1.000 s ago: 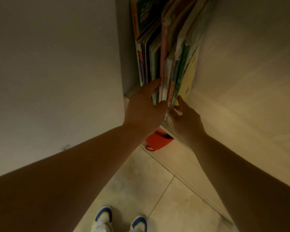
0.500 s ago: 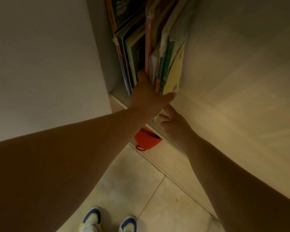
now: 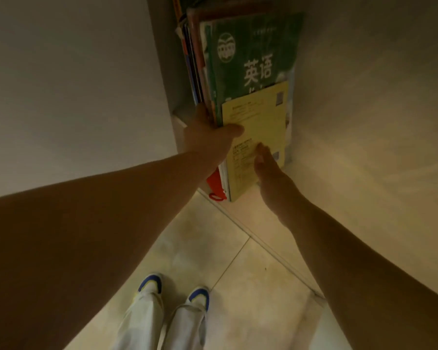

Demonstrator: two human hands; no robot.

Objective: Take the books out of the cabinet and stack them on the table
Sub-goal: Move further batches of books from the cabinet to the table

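A bundle of thin books leans out of the cabinet shelf (image 3: pixel 180 117), its front covers turned toward me: a yellow booklet (image 3: pixel 257 137) lies over a green textbook (image 3: pixel 250 56) with white characters. More books (image 3: pixel 192 59) stand behind at the left. My left hand (image 3: pixel 208 137) grips the bundle's left edge, thumb across the yellow cover and fingers hidden behind. My right hand (image 3: pixel 271 178) holds the bundle's lower right edge, fingers hidden beneath it.
A red cup-like object (image 3: pixel 215 188) with a loop handle sits below the books. White cabinet walls (image 3: pixel 74 84) close in on the left and right. Below is tiled floor (image 3: pixel 238 261) with my two shoes (image 3: pixel 175 289).
The bundle has tipped out of the shelf and turned, so its covers now face me. My left hand slid round its left edge; my right hand moved under its lower edge.
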